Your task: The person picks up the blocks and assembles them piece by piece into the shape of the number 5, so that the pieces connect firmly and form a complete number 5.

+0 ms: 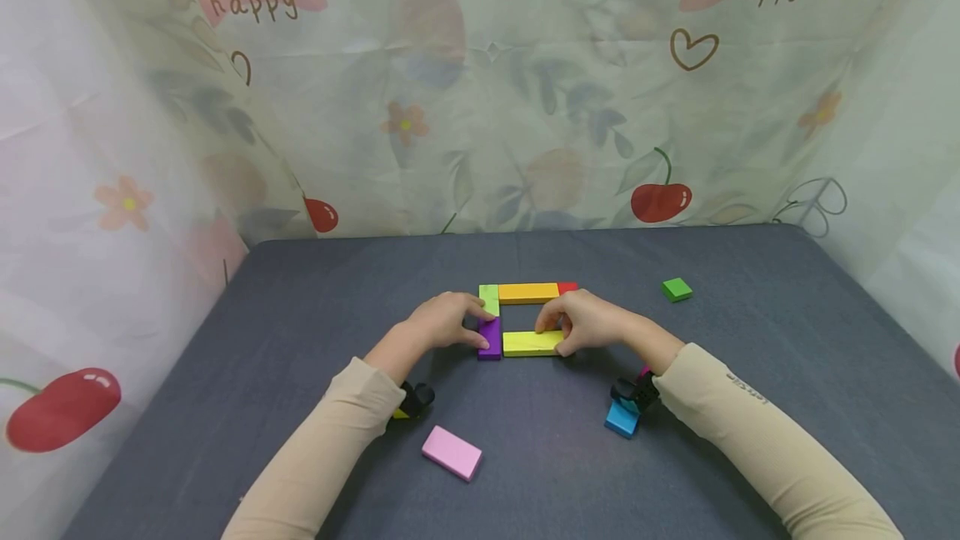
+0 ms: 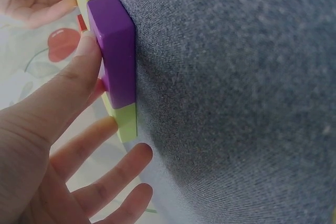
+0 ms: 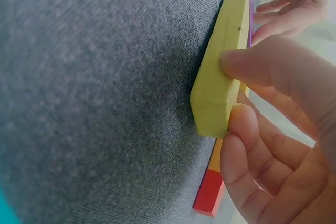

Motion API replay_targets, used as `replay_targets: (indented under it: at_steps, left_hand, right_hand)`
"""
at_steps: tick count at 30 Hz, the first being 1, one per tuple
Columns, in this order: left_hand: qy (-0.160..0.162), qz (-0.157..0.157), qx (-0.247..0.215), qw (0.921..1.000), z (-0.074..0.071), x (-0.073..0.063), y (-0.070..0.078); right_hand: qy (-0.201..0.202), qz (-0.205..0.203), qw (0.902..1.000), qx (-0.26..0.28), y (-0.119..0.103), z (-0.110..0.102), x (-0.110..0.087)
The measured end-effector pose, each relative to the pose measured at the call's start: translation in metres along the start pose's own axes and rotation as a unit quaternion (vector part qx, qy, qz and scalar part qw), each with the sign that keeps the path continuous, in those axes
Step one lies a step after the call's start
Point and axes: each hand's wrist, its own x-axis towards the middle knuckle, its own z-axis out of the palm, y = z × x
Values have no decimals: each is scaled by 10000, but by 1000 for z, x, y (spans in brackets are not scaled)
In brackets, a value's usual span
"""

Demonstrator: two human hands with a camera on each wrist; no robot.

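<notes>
My left hand [image 1: 450,322] touches a purple block [image 1: 490,340] with thumb and fingers, the other fingers spread out straight in the left wrist view. A lime-green block [image 1: 489,298] lies end to end with the purple one. With thumb and fingers, my right hand [image 1: 592,321] pinches the outer end of a long yellow block [image 1: 528,344]. Its other end is close beside the purple block at a right angle. Along the far side, an orange block [image 1: 528,294] lies between the lime-green block and a red block [image 1: 567,286], which the right hand partly hides.
On the dark grey cloth [image 1: 525,457] lie a pink block [image 1: 452,452] in front, a blue block [image 1: 622,419] below the right wrist and a green block [image 1: 677,290] at the far right. Something yellow [image 1: 401,414] peeks out under the left wrist. A printed curtain [image 1: 487,107] hangs behind.
</notes>
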Motion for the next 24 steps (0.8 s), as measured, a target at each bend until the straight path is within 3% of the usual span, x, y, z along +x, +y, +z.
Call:
replay_targets:
  at_steps: [24]
  left_hand:
    - [1, 39, -9, 10000, 0, -1, 0]
  right_hand:
    - [47, 377, 9991, -184, 8, -6, -11]
